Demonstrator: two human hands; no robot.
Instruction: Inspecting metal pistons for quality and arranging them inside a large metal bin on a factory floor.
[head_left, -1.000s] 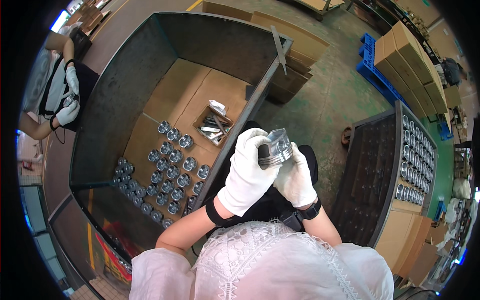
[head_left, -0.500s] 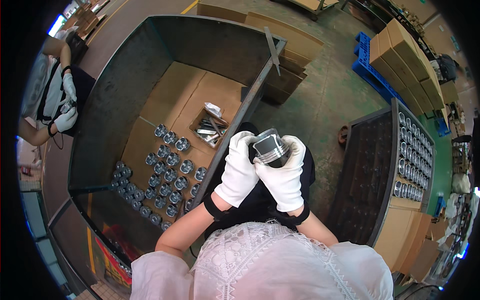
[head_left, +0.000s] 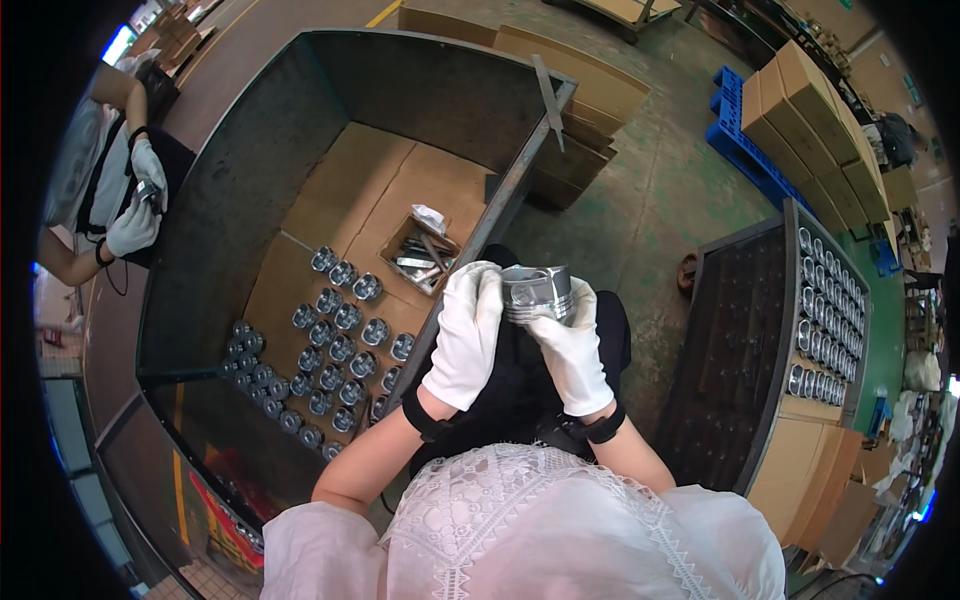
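A silvery metal piston (head_left: 536, 290) with ring grooves is held up in front of my body by both hands. My left hand (head_left: 464, 335), in a white glove, presses its closed fingers against the left side of the piston. My right hand (head_left: 572, 352), gloved too, grips it from the right and below, the thumb across its lower front. The left fingertips are partly hidden behind the piston. To the left, rows of similar pistons (head_left: 342, 348) stand on cardboard inside a dark metal bin (head_left: 430, 100).
A small cardboard box (head_left: 422, 254) of metal strips sits in the bin, and a flat metal strip (head_left: 547, 100) lies over its rim. At right a rack (head_left: 730, 330) carries more pistons (head_left: 828, 300). Another person's gloved hands (head_left: 138, 205) hold a metal part at far left.
The piston has been turned in my hands, so its side faces me more than before. My left hand has shifted slightly outward. The other person's hands have also turned their part.
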